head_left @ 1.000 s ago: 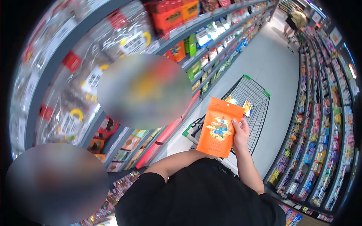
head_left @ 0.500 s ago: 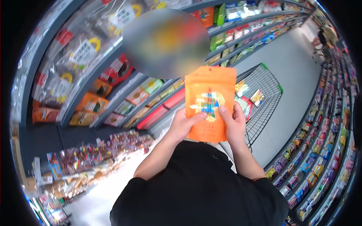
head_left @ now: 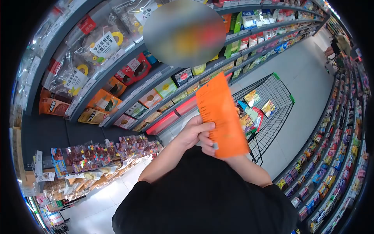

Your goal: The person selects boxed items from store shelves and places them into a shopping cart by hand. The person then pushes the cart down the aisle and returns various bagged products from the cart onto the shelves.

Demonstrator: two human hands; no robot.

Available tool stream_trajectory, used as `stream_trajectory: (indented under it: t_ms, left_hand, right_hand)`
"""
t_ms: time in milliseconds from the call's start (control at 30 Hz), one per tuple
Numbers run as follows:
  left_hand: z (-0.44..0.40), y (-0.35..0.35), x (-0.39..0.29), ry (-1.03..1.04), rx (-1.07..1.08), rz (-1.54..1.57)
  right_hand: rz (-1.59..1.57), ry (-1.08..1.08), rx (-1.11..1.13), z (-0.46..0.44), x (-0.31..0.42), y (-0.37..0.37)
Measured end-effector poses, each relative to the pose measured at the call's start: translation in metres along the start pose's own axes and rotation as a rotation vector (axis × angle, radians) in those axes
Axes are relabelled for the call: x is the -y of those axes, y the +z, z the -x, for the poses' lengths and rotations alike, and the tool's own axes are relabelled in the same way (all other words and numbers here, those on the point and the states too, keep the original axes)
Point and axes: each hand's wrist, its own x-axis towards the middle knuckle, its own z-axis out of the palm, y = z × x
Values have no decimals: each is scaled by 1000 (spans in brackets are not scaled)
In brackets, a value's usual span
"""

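Observation:
An orange pouch (head_left: 222, 117) is tilted in front of my chest, its face with small dark print toward me. My left hand (head_left: 193, 132) is closed on the pouch's left edge, thumb on the front. Bent fingertips show just below that thumb; whose hand they belong to is unclear. My right forearm (head_left: 251, 169) runs up to the pouch's bottom, and the pouch hides most of the right hand. Behind the pouch stands a black wire shopping cart (head_left: 278, 111) with green corners, holding several colourful packets (head_left: 251, 117).
Shelves of bagged goods (head_left: 103, 46) rise on the left and ahead. Hanging packets (head_left: 93, 156) line a lower display at left. More packed shelves (head_left: 327, 156) curve along the right. A pale tiled aisle (head_left: 296, 70) runs between, with a person (head_left: 339, 46) far off.
The pouch has turned from its printed picture side to the plainer text side and tilted. My right hand has gone from its front right edge to behind it.

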Motion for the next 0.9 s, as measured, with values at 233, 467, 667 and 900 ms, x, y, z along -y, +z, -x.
stream_trajectory:
  t_ms: [233,467,667,900]
  left_hand:
    - [-22,25,-19,285,-136,-30]
    - [-43,55,-24,377,-267,-200]
    - [-68,72,-27,394,-332,-212]
    - [-92,79,-36,368,-394,-287]
  right_hand:
    - [1454,-523,-569,63,-17,-157]
    - [2054,284,-816,138,0,-256]
    - [2149,229,-855,135,19,-246]
    - [2130,451,-922,141,84,-234]
